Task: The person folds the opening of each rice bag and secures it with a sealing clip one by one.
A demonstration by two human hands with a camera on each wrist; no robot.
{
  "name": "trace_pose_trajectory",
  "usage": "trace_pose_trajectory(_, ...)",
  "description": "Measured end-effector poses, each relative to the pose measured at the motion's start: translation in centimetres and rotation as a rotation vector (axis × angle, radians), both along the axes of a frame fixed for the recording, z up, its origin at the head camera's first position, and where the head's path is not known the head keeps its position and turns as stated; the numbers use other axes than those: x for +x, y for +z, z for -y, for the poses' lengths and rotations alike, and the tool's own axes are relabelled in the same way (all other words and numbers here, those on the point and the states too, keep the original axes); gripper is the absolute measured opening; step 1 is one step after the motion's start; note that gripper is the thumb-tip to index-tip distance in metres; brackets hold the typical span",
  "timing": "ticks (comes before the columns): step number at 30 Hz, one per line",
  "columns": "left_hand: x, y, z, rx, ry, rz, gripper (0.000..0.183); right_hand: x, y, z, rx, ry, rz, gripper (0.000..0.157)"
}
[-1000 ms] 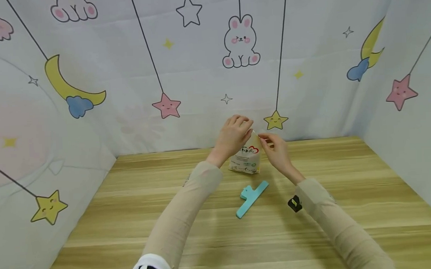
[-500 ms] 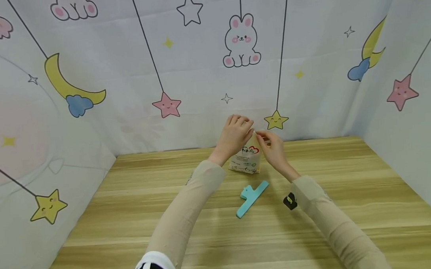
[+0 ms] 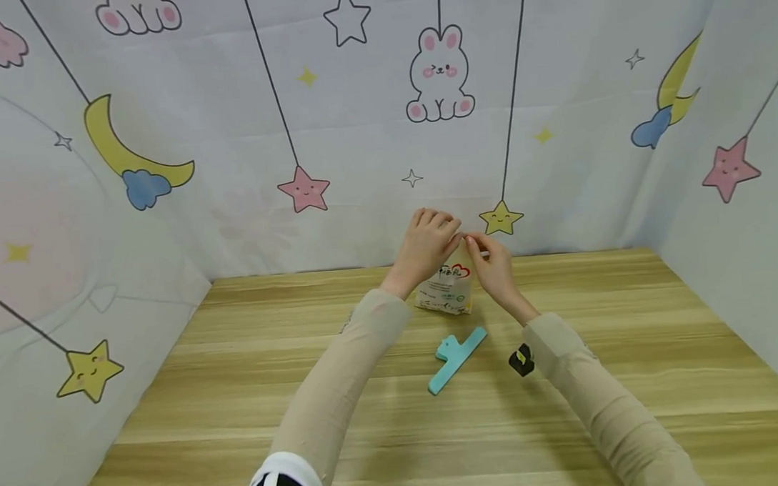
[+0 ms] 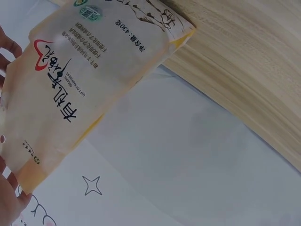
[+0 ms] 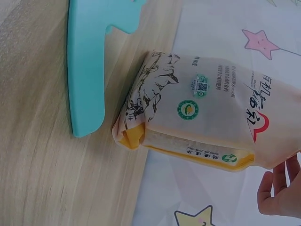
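Nearest, the left sleeve (image 3: 336, 388), with a black-and-white cuff (image 3: 286, 472) low on it, and the right sleeve (image 3: 610, 407) reach forward over the wood-grain table (image 3: 209, 421). A teal clip (image 3: 454, 359) lies slantwise between them, in front of the bag and apart from it; a small black device (image 3: 522, 360) sits at the right cuff. Beyond the clip, near the table's far edge, the printed bag (image 3: 443, 292) stands with its base on the wood, its dark lettering and red heart facing the person. The left hand (image 3: 424, 243) covers part of its top in the head view; the left wrist view shows thumb and finger pinching an upper corner. The right hand (image 3: 495, 268) pinches the opposite upper edge between thumb and forefinger, close beside the left. Behind hangs a white cloth (image 3: 359, 129) printed with a rabbit (image 3: 439, 73), stars and moons.
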State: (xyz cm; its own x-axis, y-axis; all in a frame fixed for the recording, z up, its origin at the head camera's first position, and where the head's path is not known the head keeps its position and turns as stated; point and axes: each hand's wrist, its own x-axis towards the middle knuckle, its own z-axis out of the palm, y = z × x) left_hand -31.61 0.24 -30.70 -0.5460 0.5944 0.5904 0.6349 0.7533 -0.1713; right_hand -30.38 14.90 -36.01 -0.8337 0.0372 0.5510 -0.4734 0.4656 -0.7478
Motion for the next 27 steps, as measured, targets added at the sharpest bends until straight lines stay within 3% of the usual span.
trace_pose_trajectory(9,-0.09,0.06,0.05,-0.022,0.017,-0.019,0.021,-0.13,0.10,-0.16,-0.024,-0.004,0.053,0.032)
trace_pose_trajectory(27,-0.01,-0.06,-0.19,-0.001,0.020,0.011,0.019,-0.52,-0.38,-0.07,-0.066,0.003,0.058,0.026)
